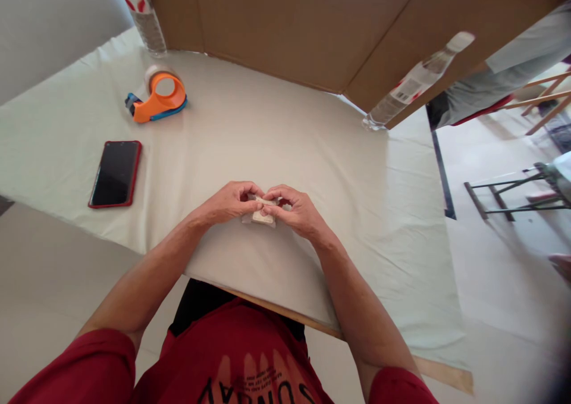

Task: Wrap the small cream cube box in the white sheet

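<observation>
Near the front edge of the cloth-covered table, a small cream-coloured object [264,216] sits between my two hands. It looks like a small packet with a clear wrapping, but its exact kind is too small to make out. My left hand [234,202] grips it from the left, thumb and fingers pinched at its upper part. From the right, my right hand [292,207] pinches it too, its thumb close to the left thumb. Fingers cover much of its top, and something dark red shows beneath the right fingers.
A phone [116,174] in a red case lies at left, below an orange tape dispenser [160,97]. Plastic bottles stand at back left [147,23] and right [410,88], against a cardboard panel [285,29]. Beyond the right table edge are a seated person [499,77] and a folding stool [513,196].
</observation>
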The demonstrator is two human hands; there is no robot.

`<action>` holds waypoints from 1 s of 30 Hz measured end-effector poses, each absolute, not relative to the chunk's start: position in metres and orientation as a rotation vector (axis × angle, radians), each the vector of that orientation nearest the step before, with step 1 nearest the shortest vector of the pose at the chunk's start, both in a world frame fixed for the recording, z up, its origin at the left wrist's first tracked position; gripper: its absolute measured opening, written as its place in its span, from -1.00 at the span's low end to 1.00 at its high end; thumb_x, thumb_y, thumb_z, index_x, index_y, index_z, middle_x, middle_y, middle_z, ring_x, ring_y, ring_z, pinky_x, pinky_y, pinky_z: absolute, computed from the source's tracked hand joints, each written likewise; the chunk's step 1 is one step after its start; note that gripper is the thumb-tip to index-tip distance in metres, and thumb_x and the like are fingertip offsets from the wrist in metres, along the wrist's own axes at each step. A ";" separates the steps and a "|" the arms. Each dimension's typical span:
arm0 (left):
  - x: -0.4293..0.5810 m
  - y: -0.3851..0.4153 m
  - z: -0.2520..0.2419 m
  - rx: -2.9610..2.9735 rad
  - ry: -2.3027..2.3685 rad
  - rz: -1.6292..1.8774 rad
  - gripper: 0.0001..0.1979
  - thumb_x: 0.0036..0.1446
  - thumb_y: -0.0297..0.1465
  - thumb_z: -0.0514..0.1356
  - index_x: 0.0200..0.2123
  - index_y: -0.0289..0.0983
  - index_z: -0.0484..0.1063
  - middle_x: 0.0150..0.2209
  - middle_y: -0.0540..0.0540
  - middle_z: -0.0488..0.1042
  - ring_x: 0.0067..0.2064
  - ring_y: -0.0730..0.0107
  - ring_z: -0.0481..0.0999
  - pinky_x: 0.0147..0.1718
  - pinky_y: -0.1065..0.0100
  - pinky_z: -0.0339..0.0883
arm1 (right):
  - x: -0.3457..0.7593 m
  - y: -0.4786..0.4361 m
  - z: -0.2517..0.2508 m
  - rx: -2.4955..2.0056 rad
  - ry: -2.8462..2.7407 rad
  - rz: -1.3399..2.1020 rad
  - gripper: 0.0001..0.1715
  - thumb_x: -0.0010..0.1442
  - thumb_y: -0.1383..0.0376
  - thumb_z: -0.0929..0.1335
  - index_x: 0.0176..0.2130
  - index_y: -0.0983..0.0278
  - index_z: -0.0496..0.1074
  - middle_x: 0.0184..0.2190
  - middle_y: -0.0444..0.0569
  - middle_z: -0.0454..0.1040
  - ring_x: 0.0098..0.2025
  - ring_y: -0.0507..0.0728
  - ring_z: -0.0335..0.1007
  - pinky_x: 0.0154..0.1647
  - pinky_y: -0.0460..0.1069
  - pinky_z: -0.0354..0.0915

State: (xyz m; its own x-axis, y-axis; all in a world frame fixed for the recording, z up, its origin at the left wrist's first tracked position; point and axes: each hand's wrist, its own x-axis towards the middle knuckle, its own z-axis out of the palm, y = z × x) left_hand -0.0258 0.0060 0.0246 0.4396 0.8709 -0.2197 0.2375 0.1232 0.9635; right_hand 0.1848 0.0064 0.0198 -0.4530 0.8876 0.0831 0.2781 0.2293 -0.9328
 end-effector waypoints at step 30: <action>-0.024 0.007 0.021 1.457 1.132 0.666 -0.68 0.02 -0.20 0.30 -0.23 -0.31 0.51 -0.48 0.04 0.42 -0.47 0.50 0.32 -0.51 0.46 0.13 | 0.181 0.007 0.017 -1.122 -1.939 1.093 -0.78 0.19 0.11 0.42 -0.26 0.21 0.51 -0.25 -0.05 0.60 -0.23 0.11 0.47 -0.17 0.00 0.37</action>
